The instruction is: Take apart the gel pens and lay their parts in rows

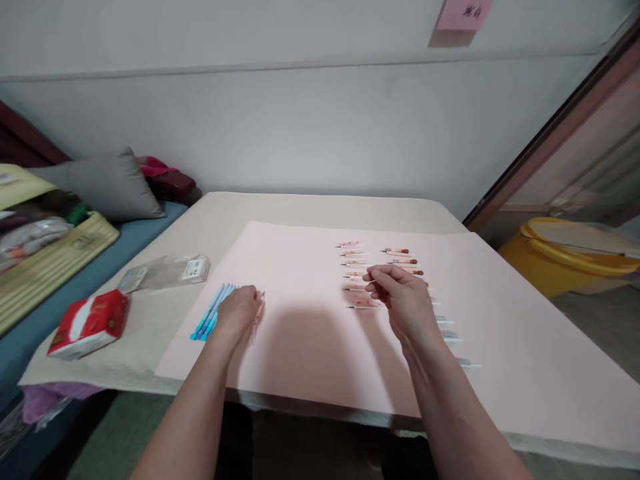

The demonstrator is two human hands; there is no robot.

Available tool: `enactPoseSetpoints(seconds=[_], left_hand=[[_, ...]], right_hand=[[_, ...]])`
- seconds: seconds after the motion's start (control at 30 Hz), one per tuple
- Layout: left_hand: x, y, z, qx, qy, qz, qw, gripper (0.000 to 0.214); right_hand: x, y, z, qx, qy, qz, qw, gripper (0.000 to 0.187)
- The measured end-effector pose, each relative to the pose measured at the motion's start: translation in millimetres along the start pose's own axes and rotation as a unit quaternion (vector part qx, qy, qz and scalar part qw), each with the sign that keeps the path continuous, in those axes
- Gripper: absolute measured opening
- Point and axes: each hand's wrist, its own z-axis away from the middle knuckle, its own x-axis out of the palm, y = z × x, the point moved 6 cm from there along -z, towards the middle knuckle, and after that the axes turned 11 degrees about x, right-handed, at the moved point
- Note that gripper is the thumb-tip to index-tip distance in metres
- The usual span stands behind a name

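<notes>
My left hand (pixel 239 308) is at the left of the pink sheet with its fingers curled closed. A slim pinkish pen (pixel 256 323), partly blurred, extends along its right side from the fingertips, and the hand seems to grip it. Blue pens (pixel 213 313) lie side by side just left of that hand, partly covered by it. Over the right part of the sheet hovers my right hand (pixel 403 297), thumb and fingers pinched together, with no object visible in them. Beneath and beside it are a column of pale pink pens (pixel 354 263) and several brown-ended pens (pixel 403 262), partly hidden.
Pale grey-white pens (pixel 449 335) lie right of my right forearm. Left of the pink sheet (pixel 310 267) are a clear plastic case (pixel 170 272) and a red tissue pack (pixel 90 323). A yellow bin (pixel 543 257) stands beyond the table's right side; a wall is behind.
</notes>
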Motion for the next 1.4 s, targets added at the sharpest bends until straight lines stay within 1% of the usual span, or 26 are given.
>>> enactPoseSetpoints(seconds=[0.07, 0.17, 0.27, 0.37, 0.43, 0.47, 0.5, 0.53, 0.57, 0.6, 0.63, 0.67, 0.7, 0.73, 0.77, 0.8, 0.83, 0.9, 1.0, 1.03, 1.13, 1.2, 1.23, 1.3, 1.33, 1.4], left_hand=[[7.5, 6, -1, 0.010, -0.017, 0.011, 1.000, 0.021], [17.7, 9, -3, -0.008, -0.027, -0.010, 1.000, 0.023], [28.4, 11, -7, -0.010, -0.029, -0.022, 0.999, 0.030], [37.4, 13, -14, -0.013, -0.031, -0.005, 0.999, 0.030], [36.9, 15, -17, -0.015, -0.009, 0.044, 0.999, 0.029], [35.0, 18, -18, -0.012, 0.006, 0.095, 0.995, 0.030], [32.5, 22, -18, -0.005, 0.022, 0.168, 0.986, 0.035], [30.4, 28, -17, 0.001, 0.031, 0.261, 0.965, 0.041], [29.1, 36, -15, 0.009, 0.031, 0.369, 0.929, 0.047], [27.5, 45, -12, 0.016, 0.028, 0.477, 0.878, 0.049], [26.7, 56, -8, 0.026, 0.013, 0.575, 0.817, 0.048], [25.6, 66, -5, 0.030, 0.000, 0.649, 0.760, 0.046], [24.3, 74, -1, 0.025, 0.001, 0.701, 0.713, 0.043], [23.1, 81, 3, 0.023, 0.004, 0.738, 0.674, 0.040], [22.2, 86, 6, 0.024, 0.009, 0.765, 0.644, 0.037], [21.6, 90, 9, 0.026, 0.016, 0.784, 0.621, 0.035], [21.2, 93, 11, 0.031, 0.019, 0.796, 0.604, 0.033], [20.6, 97, 15, 0.043, 0.022, 0.809, 0.586, 0.029], [18.0, 98, 20, 0.053, 0.030, 0.816, 0.575, 0.026], [16.6, 97, 20, 0.052, 0.035, 0.822, 0.567, 0.026], [14.6, 97, 21, 0.045, 0.038, 0.851, 0.522, 0.029], [16.1, 96, 20, 0.037, 0.038, 0.865, 0.498, 0.029], [17.6, 95, 19, 0.032, 0.043, 0.868, 0.494, 0.027], [21.0, 91, 17, 0.021, 0.062, 0.861, 0.504, 0.020], [22.7, 89, 17, 0.015, 0.072, 0.854, 0.514, 0.016], [26.1, 85, 17, -0.001, 0.092, 0.836, 0.542, 0.017]], right_hand=[[7, 9, 1, 0.012, -0.022, 0.015, 1.000, 0.017], [22, 21, 6, 0.029, -0.072, 0.061, 0.995, 0.015], [38, 31, 14, 0.032, -0.131, 0.140, 0.981, 0.013], [49, 38, 21, 0.022, -0.179, 0.185, 0.966, 0.014], [52, 41, 24, 0.018, -0.199, 0.201, 0.959, 0.015], [52, 42, 25, 0.017, -0.204, 0.208, 0.956, 0.015], [52, 43, 25, 0.016, -0.207, 0.214, 0.955, 0.015], [53, 45, 25, 0.015, -0.208, 0.219, 0.953, 0.015], [53, 47, 24, 0.015, -0.207, 0.223, 0.952, 0.014], [53, 49, 24, 0.016, -0.202, 0.227, 0.952, 0.013], [54, 51, 23, 0.016, -0.193, 0.230, 0.954, 0.012], [54, 53, 23, 0.015, -0.180, 0.229, 0.956, 0.011], [55, 55, 23, 0.014, -0.166, 0.225, 0.960, 0.011], [56, 57, 23, 0.016, -0.155, 0.216, 0.964, 0.013], [58, 60, 24, 0.024, -0.152, 0.204, 0.967, 0.016], [61, 62, 26, 0.039, -0.158, 0.189, 0.968, 0.019], [65, 66, 29, 0.060, -0.173, 0.174, 0.968, 0.021], [71, 70, 34, 0.095, -0.203, 0.153, 0.962, 0.020], [75, 71, 39, 0.109, -0.217, 0.141, 0.960, 0.021], [76, 71, 39, 0.116, -0.222, 0.135, 0.959, 0.022], [78, 73, 40, 0.150, -0.242, 0.127, 0.950, 0.021], [79, 72, 40, 0.145, -0.247, 0.157, 0.945, 0.021], [80, 71, 40, 0.130, -0.246, 0.186, 0.942, 0.023], [82, 67, 42, 0.062, -0.232, 0.271, 0.932, 0.025], [83, 64, 43, 0.014, -0.215, 0.325, 0.921, 0.025], [84, 59, 47, -0.075, -0.162, 0.431, 0.884, 0.024]])
